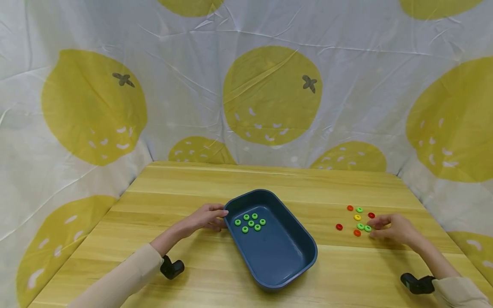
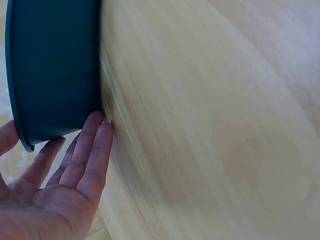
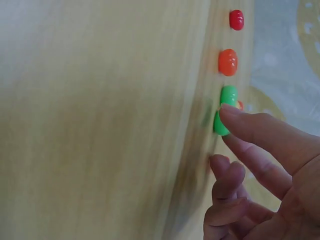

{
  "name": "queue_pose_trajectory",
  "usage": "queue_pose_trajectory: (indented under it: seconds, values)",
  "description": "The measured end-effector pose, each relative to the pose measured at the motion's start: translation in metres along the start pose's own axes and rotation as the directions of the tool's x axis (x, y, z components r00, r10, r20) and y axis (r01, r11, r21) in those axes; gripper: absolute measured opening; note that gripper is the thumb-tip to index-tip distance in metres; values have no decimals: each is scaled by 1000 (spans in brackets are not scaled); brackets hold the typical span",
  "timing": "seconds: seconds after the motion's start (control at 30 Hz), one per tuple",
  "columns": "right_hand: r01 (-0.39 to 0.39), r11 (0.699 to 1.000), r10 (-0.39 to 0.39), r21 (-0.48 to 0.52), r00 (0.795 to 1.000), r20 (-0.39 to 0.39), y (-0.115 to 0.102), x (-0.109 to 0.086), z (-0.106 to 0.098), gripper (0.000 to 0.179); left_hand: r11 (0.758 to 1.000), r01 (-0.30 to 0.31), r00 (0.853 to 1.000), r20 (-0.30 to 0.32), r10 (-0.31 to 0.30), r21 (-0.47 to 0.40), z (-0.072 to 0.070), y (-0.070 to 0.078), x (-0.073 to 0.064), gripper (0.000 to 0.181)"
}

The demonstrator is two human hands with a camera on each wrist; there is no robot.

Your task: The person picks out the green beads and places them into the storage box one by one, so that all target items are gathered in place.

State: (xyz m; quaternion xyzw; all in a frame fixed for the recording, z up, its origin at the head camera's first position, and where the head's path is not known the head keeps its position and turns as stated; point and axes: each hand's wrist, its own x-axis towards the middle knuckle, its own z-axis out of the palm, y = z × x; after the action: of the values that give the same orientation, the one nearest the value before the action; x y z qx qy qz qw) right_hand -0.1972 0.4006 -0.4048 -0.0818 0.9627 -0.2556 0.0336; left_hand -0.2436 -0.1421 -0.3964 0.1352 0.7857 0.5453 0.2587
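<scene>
A dark blue rectangular tray [image 1: 277,256] lies at a slant on the table, several small green rings [image 1: 245,232] grouped at its far left end. My left hand [image 1: 209,217] grips the tray's left side, thumb over the rim and fingers against the outer wall; the left wrist view shows the fingertips low on that wall [image 2: 55,70]. To the right of the tray, my right hand [image 1: 396,229] has its thumb and forefinger round a green ring [image 1: 366,229] on the table. Another green ring [image 1: 358,227] sits right beside it. In the right wrist view the thumb partly covers the pinched ring [image 3: 220,126].
Around my right hand lie a yellow ring [image 1: 355,218], red rings [image 1: 337,227] and orange rings [image 1: 355,234], plus a farther green ring [image 1: 357,210]. Lemon-print cloth [image 1: 269,38] hangs behind and beside the wooden table [image 1: 185,179].
</scene>
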Motion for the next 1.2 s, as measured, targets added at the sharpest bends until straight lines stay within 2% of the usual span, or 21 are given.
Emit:
queue_pose_trajectory:
  seconds: [0.17, 0.4, 0.6, 0.83, 1.07, 1.2]
  values:
    - [8, 1000, -9, -28, 999, -33, 2, 2, 5, 26, 1000, 0, 1000, 2, 0, -2, 0, 0, 0, 55]
    - [-29, 999, 26, -38, 997, -69, 4, 2, 10, 21, 1000, 1, 1000, 12, -1, -6, 0, 0, 0, 54]
    - [21, 999, -24, -29, 995, -100, 4, 2, 13, 26, 1000, -1, 1000, 10, 2, -4, 0, 0, -1, 54]
    - [29, 999, -34, -43, 993, -114, 3, 2, 16, 19, 1000, -5, 1000, 15, 5, -8, -1, -1, 1, 57]
    - [-5, 1000, 2, -27, 994, -105, -2, 2, 15, 19, 1000, 1, 1000, 0, -1, -13, -2, -1, 1, 54]
    - [-21, 1000, 23, 13, 994, -109, -3, 1, 13, 24, 1000, 5, 1000, -7, -6, -23, -1, -1, 1, 52]
